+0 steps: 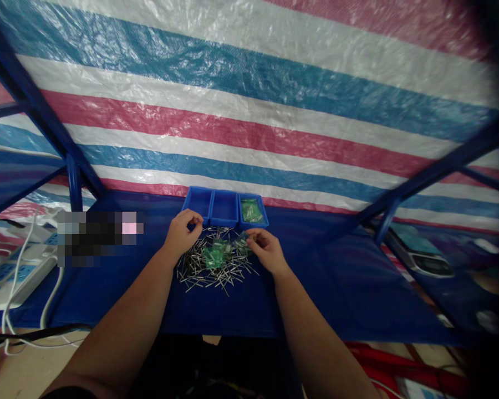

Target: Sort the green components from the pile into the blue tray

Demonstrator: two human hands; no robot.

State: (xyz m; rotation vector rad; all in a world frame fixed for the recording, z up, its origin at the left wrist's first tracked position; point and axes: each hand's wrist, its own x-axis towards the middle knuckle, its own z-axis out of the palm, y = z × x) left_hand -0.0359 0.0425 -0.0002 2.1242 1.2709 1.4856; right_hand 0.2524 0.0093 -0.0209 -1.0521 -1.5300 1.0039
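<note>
A striped sheet (249, 127) rises behind a blue bench (324, 277). On the bench, three blue bins (225, 208) stand side by side, the right one holding green packets (250, 210). Just in front, metal rods (191, 263) lie heaped. The left hand (182, 235), at the heap's left, curls thumb and forefinger close; whether its grip holds anything cannot be told. The right hand (270, 252) pinches a clear bag (242, 243) at the heap's right, near a green bag (215, 255) on the rods.

Green packets (216, 255) atop silvery pins (198, 265)
</note>
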